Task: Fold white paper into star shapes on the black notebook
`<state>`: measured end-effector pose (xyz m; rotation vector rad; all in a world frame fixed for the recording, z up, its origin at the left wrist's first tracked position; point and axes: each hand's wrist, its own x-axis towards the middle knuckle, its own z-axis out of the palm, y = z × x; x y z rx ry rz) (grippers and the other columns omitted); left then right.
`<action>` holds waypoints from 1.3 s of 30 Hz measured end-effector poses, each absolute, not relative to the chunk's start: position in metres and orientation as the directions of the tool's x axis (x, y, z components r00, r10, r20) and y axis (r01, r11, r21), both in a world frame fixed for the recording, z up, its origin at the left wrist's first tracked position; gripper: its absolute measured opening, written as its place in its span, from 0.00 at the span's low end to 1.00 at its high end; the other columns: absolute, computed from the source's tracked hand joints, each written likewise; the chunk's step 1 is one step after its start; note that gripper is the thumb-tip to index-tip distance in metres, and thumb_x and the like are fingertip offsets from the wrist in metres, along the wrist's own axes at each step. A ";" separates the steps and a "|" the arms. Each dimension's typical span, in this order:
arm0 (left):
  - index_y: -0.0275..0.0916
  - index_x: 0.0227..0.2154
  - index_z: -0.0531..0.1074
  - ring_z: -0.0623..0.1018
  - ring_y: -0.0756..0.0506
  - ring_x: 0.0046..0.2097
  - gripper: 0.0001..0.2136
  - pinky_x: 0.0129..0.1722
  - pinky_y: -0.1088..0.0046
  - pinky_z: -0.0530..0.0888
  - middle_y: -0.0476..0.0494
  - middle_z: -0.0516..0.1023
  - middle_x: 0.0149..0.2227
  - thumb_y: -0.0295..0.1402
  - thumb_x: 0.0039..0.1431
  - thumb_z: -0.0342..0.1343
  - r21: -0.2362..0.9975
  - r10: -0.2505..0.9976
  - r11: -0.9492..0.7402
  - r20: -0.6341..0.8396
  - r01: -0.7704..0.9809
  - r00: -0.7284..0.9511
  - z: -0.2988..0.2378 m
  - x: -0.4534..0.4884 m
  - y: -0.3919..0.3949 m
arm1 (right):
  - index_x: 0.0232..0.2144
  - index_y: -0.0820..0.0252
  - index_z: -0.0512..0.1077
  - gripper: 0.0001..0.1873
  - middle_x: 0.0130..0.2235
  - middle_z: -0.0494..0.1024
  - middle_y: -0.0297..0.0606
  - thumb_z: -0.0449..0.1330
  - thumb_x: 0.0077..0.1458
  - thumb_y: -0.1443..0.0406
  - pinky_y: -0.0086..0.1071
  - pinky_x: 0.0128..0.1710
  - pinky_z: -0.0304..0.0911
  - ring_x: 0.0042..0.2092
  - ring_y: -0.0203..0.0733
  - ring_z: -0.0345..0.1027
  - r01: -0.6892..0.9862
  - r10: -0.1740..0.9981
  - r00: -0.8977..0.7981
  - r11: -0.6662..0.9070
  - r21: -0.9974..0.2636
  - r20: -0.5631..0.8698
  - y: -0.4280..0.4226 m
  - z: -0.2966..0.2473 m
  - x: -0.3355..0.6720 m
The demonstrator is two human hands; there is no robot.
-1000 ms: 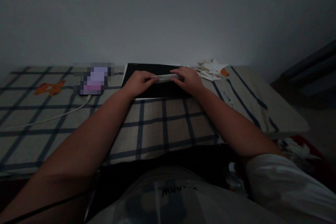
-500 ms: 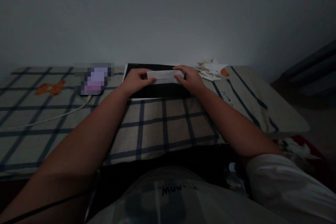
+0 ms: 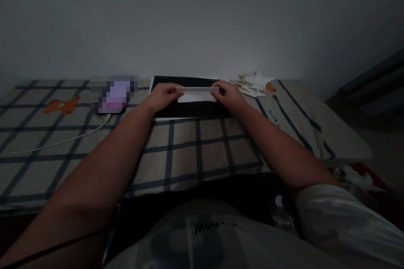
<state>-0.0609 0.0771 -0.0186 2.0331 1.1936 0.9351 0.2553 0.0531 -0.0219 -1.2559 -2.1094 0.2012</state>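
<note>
A small white sheet of paper (image 3: 197,95) stretches between my two hands, with a crease or folded edge along its top. My left hand (image 3: 164,96) pinches its left end between thumb and fingers. At the right end, my right hand (image 3: 227,94) grips it the same way. Below the paper lies a flat black board or sheet (image 3: 192,110), with white edges showing at its left and front. My wrists rest close to the cloth on either side of it.
A plaid cloth (image 3: 184,147) covers the table against the wall. To the left lie a blurred phone (image 3: 115,96) with a white cable (image 3: 80,136) and an orange cutout (image 3: 61,105). White paper scraps (image 3: 252,83) pile at the right. A plastic bottle (image 3: 282,214) stands below the edge.
The paper has tilted between my fingers, so its top now shows as a narrow folded strip with a flat flap below. Both hands stay in nearly the same place.
</note>
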 end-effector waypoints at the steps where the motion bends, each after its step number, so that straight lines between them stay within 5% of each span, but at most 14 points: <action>1: 0.40 0.48 0.87 0.82 0.41 0.43 0.22 0.45 0.65 0.80 0.42 0.87 0.40 0.52 0.61 0.68 0.770 0.897 -0.420 0.270 0.480 0.351 -0.019 -0.062 0.078 | 0.49 0.57 0.82 0.12 0.44 0.87 0.45 0.62 0.69 0.60 0.43 0.47 0.70 0.42 0.51 0.75 0.728 0.835 -0.299 0.512 -0.456 0.462 0.054 -0.023 0.256; 6: 0.39 0.52 0.86 0.84 0.38 0.49 0.22 0.52 0.60 0.82 0.39 0.88 0.46 0.50 0.64 0.66 0.802 0.895 -0.412 0.266 0.434 0.358 -0.017 -0.062 0.075 | 0.55 0.57 0.83 0.17 0.46 0.87 0.45 0.61 0.71 0.59 0.44 0.48 0.71 0.44 0.51 0.76 0.681 0.829 -0.292 0.530 -0.505 0.476 0.057 -0.026 0.258; 10: 0.42 0.56 0.83 0.85 0.38 0.50 0.21 0.48 0.58 0.87 0.38 0.87 0.51 0.47 0.68 0.62 0.860 0.913 -0.358 0.241 0.363 0.329 -0.016 -0.058 0.071 | 0.58 0.53 0.85 0.20 0.55 0.87 0.45 0.58 0.70 0.64 0.48 0.56 0.73 0.53 0.53 0.78 0.613 0.770 -0.374 0.623 -0.486 0.517 0.056 -0.025 0.258; 16: 0.43 0.52 0.82 0.86 0.38 0.47 0.17 0.43 0.59 0.89 0.40 0.85 0.44 0.40 0.63 0.61 0.958 0.960 -0.213 0.169 0.193 0.224 -0.015 -0.054 0.078 | 0.60 0.51 0.85 0.25 0.56 0.85 0.45 0.57 0.68 0.70 0.50 0.62 0.71 0.57 0.51 0.76 0.585 0.691 -0.561 0.720 -0.373 0.456 0.051 -0.023 0.256; 21: 0.43 0.53 0.80 0.87 0.36 0.51 0.23 0.46 0.57 0.89 0.38 0.85 0.42 0.55 0.72 0.53 0.983 0.960 -0.147 0.115 0.109 0.256 -0.013 -0.055 0.080 | 0.63 0.53 0.83 0.31 0.60 0.80 0.49 0.56 0.62 0.74 0.50 0.62 0.71 0.60 0.53 0.73 0.559 0.623 -0.658 0.780 -0.281 0.423 0.050 -0.027 0.252; 24: 0.43 0.57 0.78 0.86 0.37 0.52 0.21 0.47 0.58 0.89 0.38 0.85 0.48 0.49 0.70 0.62 0.965 0.963 -0.197 0.157 0.174 0.217 -0.016 -0.052 0.078 | 0.63 0.53 0.82 0.32 0.61 0.78 0.49 0.57 0.60 0.74 0.51 0.63 0.70 0.61 0.54 0.72 0.548 0.618 -0.668 0.785 -0.288 0.414 0.047 -0.027 0.249; 27: 0.44 0.62 0.76 0.86 0.42 0.48 0.26 0.48 0.61 0.89 0.42 0.84 0.49 0.34 0.61 0.68 0.946 0.962 -0.235 0.194 0.225 0.191 -0.019 -0.049 0.078 | 0.57 0.55 0.83 0.26 0.59 0.79 0.48 0.57 0.59 0.71 0.51 0.62 0.70 0.59 0.54 0.72 0.533 0.636 -0.634 0.772 -0.346 0.440 0.041 -0.023 0.248; 31: 0.44 0.70 0.72 0.87 0.43 0.45 0.34 0.48 0.62 0.89 0.43 0.85 0.47 0.31 0.60 0.67 0.930 0.947 -0.278 0.224 0.240 0.228 -0.016 -0.049 0.076 | 0.47 0.55 0.78 0.11 0.44 0.80 0.43 0.59 0.68 0.59 0.44 0.48 0.70 0.45 0.49 0.71 0.544 0.766 -0.465 0.643 -0.540 0.443 0.037 -0.018 0.245; 34: 0.45 0.75 0.67 0.88 0.41 0.46 0.39 0.48 0.62 0.89 0.40 0.87 0.49 0.32 0.61 0.68 0.917 0.924 -0.309 0.225 0.254 0.311 -0.009 -0.046 0.069 | 0.48 0.53 0.74 0.15 0.35 0.76 0.35 0.62 0.69 0.50 0.38 0.39 0.66 0.37 0.45 0.68 0.485 0.855 -0.358 0.514 -0.708 0.376 0.036 -0.016 0.239; 39: 0.41 0.79 0.62 0.89 0.38 0.49 0.43 0.48 0.59 0.87 0.35 0.89 0.51 0.32 0.61 0.67 0.908 0.867 -0.340 0.201 0.246 0.456 -0.003 -0.035 0.054 | 0.47 0.56 0.78 0.23 0.36 0.80 0.36 0.63 0.68 0.43 0.36 0.36 0.67 0.37 0.44 0.72 0.355 0.882 -0.413 0.384 -0.853 0.225 0.031 -0.011 0.227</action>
